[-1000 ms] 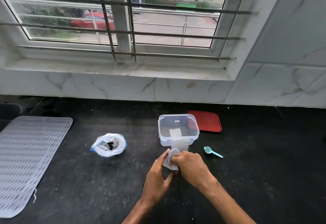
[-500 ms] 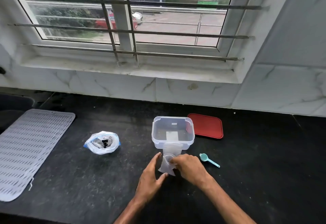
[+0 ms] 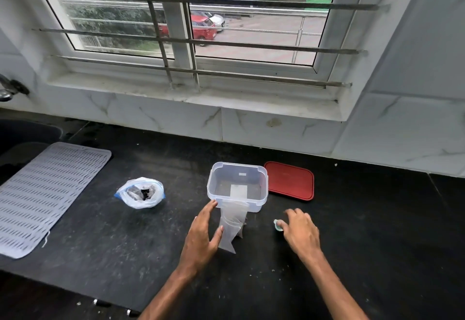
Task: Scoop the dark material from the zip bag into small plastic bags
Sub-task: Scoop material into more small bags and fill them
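Hands work on a black counter (image 3: 352,219). Left hand (image 3: 202,234) is spread, its thumb touching a small plastic bag (image 3: 231,224) leaning against a clear box (image 3: 237,186). Right hand (image 3: 300,231), fingers loosely spread, covers a teal scoop (image 3: 277,226). Zip bag (image 3: 140,193) with dark material sits well left.

The counter (image 3: 352,256) is black with tiny white specks. The lid (image 3: 290,180) is red. The box (image 3: 237,186) is see-through. The mat (image 3: 47,193) is pale grey with rows of little slots. The scoop (image 3: 277,226) is light green-blue. The bag (image 3: 141,192) has a blue strip.
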